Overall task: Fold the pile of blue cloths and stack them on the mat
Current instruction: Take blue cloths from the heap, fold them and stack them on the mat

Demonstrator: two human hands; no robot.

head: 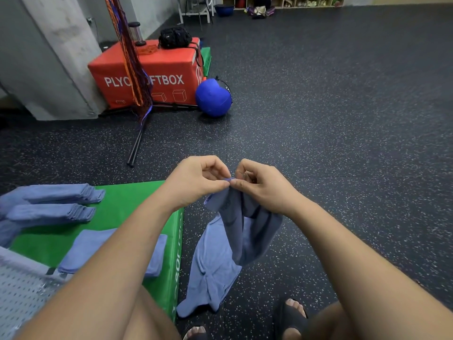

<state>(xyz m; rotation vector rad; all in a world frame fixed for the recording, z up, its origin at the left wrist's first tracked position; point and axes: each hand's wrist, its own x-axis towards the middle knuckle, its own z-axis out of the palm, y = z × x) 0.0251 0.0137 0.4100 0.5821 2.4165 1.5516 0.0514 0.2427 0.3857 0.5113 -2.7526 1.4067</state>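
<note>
step: unfolded blue cloth (pixel 235 231) right of mat (pixel 127 204) | left hand (pixel 196 179) + right hand (pixel 261 184) pinched its top edge | next: find corners, spread

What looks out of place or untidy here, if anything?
The blue cloth pinched by the left hand and right hand hangs crumpled, and its lower end seems to lie on the dark floor, off the green mat. The folded stacks lean, edges fanned.
</note>
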